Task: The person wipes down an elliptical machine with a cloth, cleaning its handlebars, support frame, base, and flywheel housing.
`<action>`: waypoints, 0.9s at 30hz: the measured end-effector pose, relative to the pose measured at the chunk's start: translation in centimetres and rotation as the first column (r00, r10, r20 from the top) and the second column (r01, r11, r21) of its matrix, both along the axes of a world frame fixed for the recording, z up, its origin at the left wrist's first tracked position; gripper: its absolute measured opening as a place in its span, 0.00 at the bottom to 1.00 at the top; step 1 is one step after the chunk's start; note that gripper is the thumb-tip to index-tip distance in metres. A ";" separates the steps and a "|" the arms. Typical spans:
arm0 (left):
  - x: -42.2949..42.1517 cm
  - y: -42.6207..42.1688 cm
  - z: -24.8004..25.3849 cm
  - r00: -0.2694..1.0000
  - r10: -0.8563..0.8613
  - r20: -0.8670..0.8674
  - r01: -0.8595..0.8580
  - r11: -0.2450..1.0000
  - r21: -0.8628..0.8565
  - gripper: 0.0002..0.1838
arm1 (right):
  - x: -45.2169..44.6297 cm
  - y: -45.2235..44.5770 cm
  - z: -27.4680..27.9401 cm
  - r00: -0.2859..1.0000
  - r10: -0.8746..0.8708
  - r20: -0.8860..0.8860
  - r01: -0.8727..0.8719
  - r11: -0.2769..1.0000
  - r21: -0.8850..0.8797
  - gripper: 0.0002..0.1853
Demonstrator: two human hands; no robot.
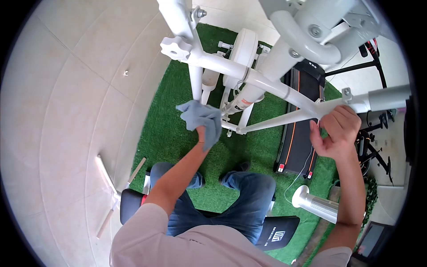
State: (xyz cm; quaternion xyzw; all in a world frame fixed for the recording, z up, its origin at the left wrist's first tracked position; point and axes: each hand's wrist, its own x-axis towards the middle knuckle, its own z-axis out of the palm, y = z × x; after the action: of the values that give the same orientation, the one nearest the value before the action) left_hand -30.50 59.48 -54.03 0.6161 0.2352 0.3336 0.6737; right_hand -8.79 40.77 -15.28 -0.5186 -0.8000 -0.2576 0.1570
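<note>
A large white exercise machine frame [231,66] rises in front of me, with a white star-shaped knob [176,48] at its upper left. A grey-blue cloth [202,118] covers most of my left hand [201,132], which is closed in it. The cloth is against the lower end of an upright white tube [195,82]; the fingers beneath it are hidden. On the right, my right hand [336,133] has its fingers curled against a white crossbar [327,107], near a bolt and a grey sleeve [390,96]. Its thumb stands apart from the fingers.
I sit on a black padded bench [278,232] over green artificial turf [213,171]. A black treadmill [297,129] with orange lines lies to the right, near a white tower fan [318,205]. A white tubular stand [109,175] is at left, beside the tiled wall [66,111].
</note>
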 end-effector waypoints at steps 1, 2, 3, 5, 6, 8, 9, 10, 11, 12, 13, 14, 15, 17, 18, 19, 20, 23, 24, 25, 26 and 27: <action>0.7 -0.6 0.7 1.000 -0.001 0.000 0.001 1.000 0.008 0.11 | 0.0 0.0 0.0 1.000 0.012 -0.001 -0.012 1.000 0.013 0.13; 2.6 -1.8 2.5 0.991 0.100 0.089 -0.102 0.994 0.024 0.08 | 0.1 -0.2 0.0 1.000 0.010 -0.002 -0.010 1.000 0.020 0.13; 5.1 -3.2 4.9 0.964 0.195 0.180 -0.204 0.978 0.033 0.06 | 0.2 -0.5 0.0 1.000 0.002 0.006 -0.002 1.000 0.023 0.13; 9.8 -5.0 10.3 0.860 0.357 0.364 -0.393 0.919 0.029 0.08 | 0.2 -0.6 0.0 1.000 -0.004 0.016 0.003 0.999 0.051 0.14; 11.1 -5.2 12.6 0.787 0.420 0.452 -0.476 0.879 0.013 0.11 | 0.1 -0.6 0.0 1.000 -0.013 0.016 0.012 0.998 0.067 0.14; 12.1 -3.6 17.0 0.834 0.486 0.260 -0.547 0.790 0.278 0.18 | 0.3 -0.7 -0.2 0.999 0.009 -0.036 -0.006 0.997 0.081 0.15; 12.4 -2.9 18.7 0.804 0.591 0.073 -0.534 0.661 0.527 0.25 | 0.6 -0.7 -0.4 0.999 0.006 -0.036 -0.003 0.996 0.087 0.15; 12.1 -2.5 19.7 0.811 0.580 0.072 -0.524 0.666 0.532 0.25 | 0.8 -0.8 -0.3 0.999 -0.006 -0.040 0.010 0.996 0.091 0.15; 11.1 -1.9 20.3 0.905 0.404 0.132 -0.412 0.759 0.504 0.29 | 0.9 -0.9 -0.4 0.999 -0.005 -0.037 0.008 0.996 0.088 0.15; 10.4 -1.1 20.4 0.959 0.211 0.192 -0.279 0.830 0.484 0.32 | 1.0 -1.0 -0.5 0.999 -0.005 -0.038 0.008 0.996 0.084 0.15; 11.4 1.6 16.7 0.974 0.220 0.047 -0.167 0.563 0.809 0.32 | 1.0 -1.1 -0.5 0.999 0.005 -0.034 -0.002 0.996 0.086 0.16; 10.5 1.5 17.2 0.976 0.216 0.033 -0.154 0.573 0.805 0.32 | 0.9 -1.2 -0.7 0.999 -0.001 -0.047 0.004 0.997 0.075 0.16; 9.4 1.1 19.0 0.952 0.223 -0.208 0.088 0.451 0.888 0.31 | 0.9 -1.1 -0.8 0.999 -0.002 -0.049 0.007 0.996 0.092 0.16; 9.5 0.7 19.2 0.868 0.260 -0.424 0.341 0.308 0.888 0.31 | 1.0 -0.7 -0.8 0.999 -0.010 -0.047 0.015 0.992 0.122 0.16; 10.3 0.2 17.2 0.943 0.197 -0.269 0.108 0.583 0.805 0.29 | 1.0 -0.7 -0.8 0.998 0.006 -0.055 0.001 0.991 0.131 0.16; 11.2 0.0 14.6 0.979 0.183 -0.093 -0.094 0.803 0.588 0.26 | 1.1 -0.7 -0.9 0.998 0.018 -0.063 -0.009 0.990 0.141 0.16; 11.7 -0.8 13.6 0.969 0.233 0.077 -0.245 0.934 0.259 0.24 | 1.3 -1.0 -1.0 0.998 0.012 -0.062 -0.004 0.991 0.132 0.16; 14.5 -2.5 16.7 0.747 0.665 -0.023 -0.592 0.680 0.434 0.28 | 1.4 -0.8 -0.6 0.999 -0.031 0.005 0.031 0.993 0.117 0.15; 14.7 -4.0 19.0 0.443 0.891 0.095 -0.805 0.350 0.479 0.26 | 1.5 -0.6 -0.7 1.000 -0.028 0.005 0.027 0.993 0.111 0.15; 12.6 -3.2 15.6 0.736 0.623 0.267 -0.656 0.557 0.509 0.19 | 1.5 -0.6 -0.6 1.000 -0.022 0.008 0.021 0.993 0.118 0.15; 12.3 -3.5 14.3 0.738 0.622 0.263 -0.654 0.561 0.507 0.19 | 1.3 -0.7 -0.6 1.000 -0.019 0.009 0.018 0.992 0.126 0.15; 12.0 -4.0 13.5 0.768 0.613 0.188 -0.601 0.587 0.542 0.24 | 1.3 -0.7 -0.5 1.000 -0.022 0.008 0.021 0.993 0.120 0.15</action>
State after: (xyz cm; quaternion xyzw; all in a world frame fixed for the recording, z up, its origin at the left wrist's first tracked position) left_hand -18.49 55.52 -40.54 0.6743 0.3254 0.5916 0.2991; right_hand -7.54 40.07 -15.79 -0.5158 -0.7782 -0.3090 0.1814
